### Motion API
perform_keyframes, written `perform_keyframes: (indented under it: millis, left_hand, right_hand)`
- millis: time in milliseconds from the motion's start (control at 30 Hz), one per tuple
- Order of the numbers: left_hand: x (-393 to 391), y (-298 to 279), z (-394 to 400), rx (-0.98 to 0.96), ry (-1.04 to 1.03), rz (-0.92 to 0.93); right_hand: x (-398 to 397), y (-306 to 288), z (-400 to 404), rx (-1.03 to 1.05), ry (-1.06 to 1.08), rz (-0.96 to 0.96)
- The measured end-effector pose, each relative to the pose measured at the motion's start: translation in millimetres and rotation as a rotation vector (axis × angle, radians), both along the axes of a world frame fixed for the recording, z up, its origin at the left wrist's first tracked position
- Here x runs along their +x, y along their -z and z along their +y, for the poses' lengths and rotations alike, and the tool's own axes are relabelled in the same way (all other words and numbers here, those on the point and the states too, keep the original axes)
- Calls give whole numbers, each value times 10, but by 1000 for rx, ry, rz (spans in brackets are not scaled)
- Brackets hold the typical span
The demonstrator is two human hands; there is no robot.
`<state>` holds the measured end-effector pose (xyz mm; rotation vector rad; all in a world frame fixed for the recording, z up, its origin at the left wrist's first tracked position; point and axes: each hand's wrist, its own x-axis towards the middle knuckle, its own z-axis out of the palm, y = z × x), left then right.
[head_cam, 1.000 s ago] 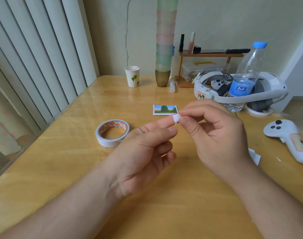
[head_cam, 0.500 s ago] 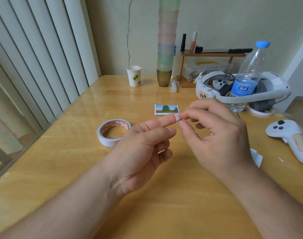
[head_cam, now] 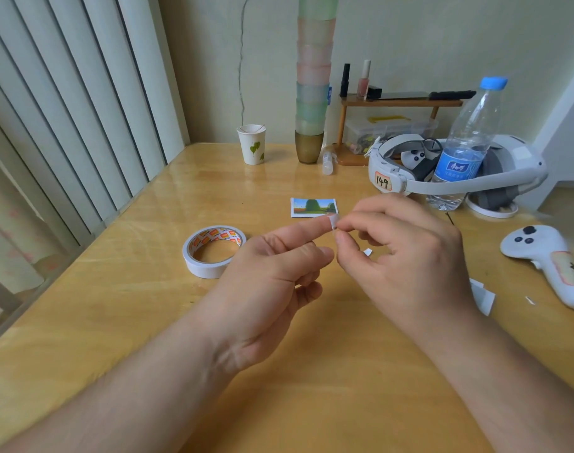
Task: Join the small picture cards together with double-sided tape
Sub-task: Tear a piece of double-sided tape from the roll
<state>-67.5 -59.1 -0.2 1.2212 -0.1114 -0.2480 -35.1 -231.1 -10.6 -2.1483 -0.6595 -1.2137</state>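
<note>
My left hand [head_cam: 272,273] hovers over the table with its index finger stretched out. A small white piece of tape [head_cam: 333,221] sits on that fingertip. My right hand [head_cam: 406,256] pinches this tape piece between thumb and index finger. A small picture card [head_cam: 314,207] showing a green tree lies flat on the table just beyond my fingers. The roll of double-sided tape [head_cam: 213,251] lies to the left of my left hand. A tiny white scrap [head_cam: 368,252] rests on the table under my right hand.
White paper pieces [head_cam: 483,295] lie right of my right wrist, next to a white controller [head_cam: 553,263]. At the back right are a headset [head_cam: 393,171] and water bottle [head_cam: 468,142]; farther back, a paper cup [head_cam: 252,143], stacked cups [head_cam: 312,125] and a small wooden shelf [head_cam: 400,103].
My right fingers have worked at the tape piece on my left fingertip, and less of it shows now. A tiny white scrap now shows on the table beneath my right hand.
</note>
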Motion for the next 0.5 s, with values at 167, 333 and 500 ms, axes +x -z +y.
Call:
perform_keyframes:
  millis: [167, 333, 500]
  left_hand:
    - [2, 12, 4, 20, 10, -19]
    - [-4, 12, 9, 53, 9, -48]
    - [-1, 21, 1, 61, 17, -55]
  right_hand:
    - [4, -2, 7, -15, 4, 0]
    - [-3, -10, 0, -8, -3, 2]
    - [-2, -12, -1, -21, -3, 6]
